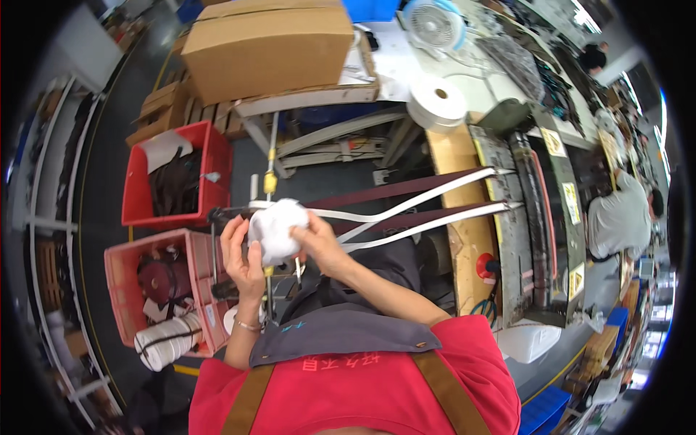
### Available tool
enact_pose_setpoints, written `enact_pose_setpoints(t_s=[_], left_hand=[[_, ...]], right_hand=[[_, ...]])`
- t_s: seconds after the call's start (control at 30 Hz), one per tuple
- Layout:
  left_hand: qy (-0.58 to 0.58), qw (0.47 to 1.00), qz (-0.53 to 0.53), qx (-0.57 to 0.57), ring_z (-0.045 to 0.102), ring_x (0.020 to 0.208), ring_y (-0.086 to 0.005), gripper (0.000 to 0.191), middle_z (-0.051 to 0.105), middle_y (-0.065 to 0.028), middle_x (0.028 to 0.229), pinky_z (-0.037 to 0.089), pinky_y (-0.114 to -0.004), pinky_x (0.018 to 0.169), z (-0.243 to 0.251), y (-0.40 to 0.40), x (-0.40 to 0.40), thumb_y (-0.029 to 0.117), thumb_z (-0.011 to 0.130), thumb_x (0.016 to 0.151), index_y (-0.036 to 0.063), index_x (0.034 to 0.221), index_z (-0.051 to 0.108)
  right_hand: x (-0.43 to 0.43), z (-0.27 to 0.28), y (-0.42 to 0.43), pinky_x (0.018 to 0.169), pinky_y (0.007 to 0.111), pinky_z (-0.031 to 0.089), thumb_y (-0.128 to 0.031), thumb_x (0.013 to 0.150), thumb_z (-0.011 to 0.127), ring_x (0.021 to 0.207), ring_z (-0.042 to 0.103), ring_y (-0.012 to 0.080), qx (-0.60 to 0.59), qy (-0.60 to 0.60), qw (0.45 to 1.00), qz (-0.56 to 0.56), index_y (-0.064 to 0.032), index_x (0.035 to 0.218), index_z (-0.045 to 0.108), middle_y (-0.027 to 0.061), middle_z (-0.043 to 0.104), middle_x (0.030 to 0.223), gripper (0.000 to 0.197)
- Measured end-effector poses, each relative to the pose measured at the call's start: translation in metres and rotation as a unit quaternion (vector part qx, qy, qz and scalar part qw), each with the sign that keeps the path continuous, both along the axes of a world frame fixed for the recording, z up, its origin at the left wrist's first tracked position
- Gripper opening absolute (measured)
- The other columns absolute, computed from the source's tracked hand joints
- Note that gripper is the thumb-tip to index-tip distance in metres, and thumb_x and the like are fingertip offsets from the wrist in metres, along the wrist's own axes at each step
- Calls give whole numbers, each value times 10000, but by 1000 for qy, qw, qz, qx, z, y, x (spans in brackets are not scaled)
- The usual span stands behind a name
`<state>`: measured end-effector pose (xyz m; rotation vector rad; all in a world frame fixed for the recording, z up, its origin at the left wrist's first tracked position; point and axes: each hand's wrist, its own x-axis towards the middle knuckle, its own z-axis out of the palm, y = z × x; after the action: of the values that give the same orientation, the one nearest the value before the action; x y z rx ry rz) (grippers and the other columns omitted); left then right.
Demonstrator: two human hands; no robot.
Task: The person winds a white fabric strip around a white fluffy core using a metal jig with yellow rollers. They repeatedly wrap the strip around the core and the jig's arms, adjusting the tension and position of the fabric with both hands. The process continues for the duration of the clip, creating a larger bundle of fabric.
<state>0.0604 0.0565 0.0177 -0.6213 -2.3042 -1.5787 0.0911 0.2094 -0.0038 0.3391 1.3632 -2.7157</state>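
Between my two hands is a white bundle of soft material, perhaps wound tape. My left hand cups its left side with the fingers spread around it. On the right side, the fingers and thumb of my right hand pinch it. White strips stretch from near the bundle to metal guides on a machine at the right. Dark maroon strips run beside the white ones. An upright rod with yellow parts stands just behind my hands; the bundle hides part of it.
At the left, a red crate holds dark fabric, and a pink crate holds maroon and white rolls. A large white roll rests by the wooden board. A cardboard box sits ahead; a seated person is far right.
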Motion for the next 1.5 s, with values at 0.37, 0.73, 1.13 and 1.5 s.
enact_pose_setpoints(t_s=[0.37,0.73,1.13,1.5], left_hand=[[-433,820,-92,364,524,1003,-168,456,525,-72,1086,425,-295,847,-25,-3,8,146,553,787,20,1199,404],[-260,898,87,344,528,957,-221,465,512,-105,1062,447,-349,805,-16,-45,-40,26,546,716,33,1158,404],[-506,741,-236,372,554,975,-186,610,561,-101,1054,445,-294,853,-38,-28,7,23,548,574,-10,1173,438],[-263,801,23,538,552,934,-242,468,527,-114,1067,490,-365,649,-17,-61,-53,54,547,705,34,1155,419]], right_hand=[[1,-15,-14,615,306,435,-300,867,476,699,523,193,432,161,887,16,3,1189,365,72,497,829,456],[25,-14,-9,610,396,417,-212,790,562,603,556,298,609,222,755,97,-26,771,539,115,558,616,189],[-1,-17,18,479,335,401,-201,842,496,515,525,292,508,190,839,43,-21,758,542,133,508,562,204],[9,-23,8,832,414,363,-261,833,518,760,571,264,656,228,717,55,-27,888,573,101,597,740,247]])
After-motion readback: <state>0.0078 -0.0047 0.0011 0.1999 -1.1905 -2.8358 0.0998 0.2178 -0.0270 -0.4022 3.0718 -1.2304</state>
